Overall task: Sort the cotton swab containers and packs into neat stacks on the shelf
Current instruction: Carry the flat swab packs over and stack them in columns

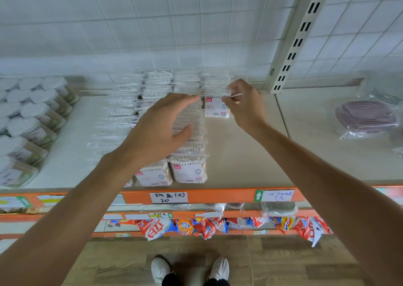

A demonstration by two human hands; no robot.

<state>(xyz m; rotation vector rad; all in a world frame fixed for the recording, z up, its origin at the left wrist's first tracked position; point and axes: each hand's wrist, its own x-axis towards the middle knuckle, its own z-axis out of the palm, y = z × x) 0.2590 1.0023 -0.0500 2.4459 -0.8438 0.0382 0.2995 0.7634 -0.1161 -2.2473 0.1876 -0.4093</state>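
Note:
Rows of clear cotton swab packs point(189, 170) run front to back down the middle of the white shelf point(239, 154). My left hand point(162, 130) lies over the row with fingers spread, touching the tops of the packs. My right hand point(243, 102) pinches the top edge of one upright pack point(214, 108) with a white and pink label, at the right of the rows near the back. Round cotton swab containers point(32, 122) with white lids lie in rows at the shelf's left.
A tiled wall and a slotted shelf upright point(292, 43) stand behind. Bagged purple trays point(366, 117) lie at the right. The orange shelf edge point(218, 195) carries price labels. Lower shelves hold colourful packets point(196, 226). My shoes show on the floor.

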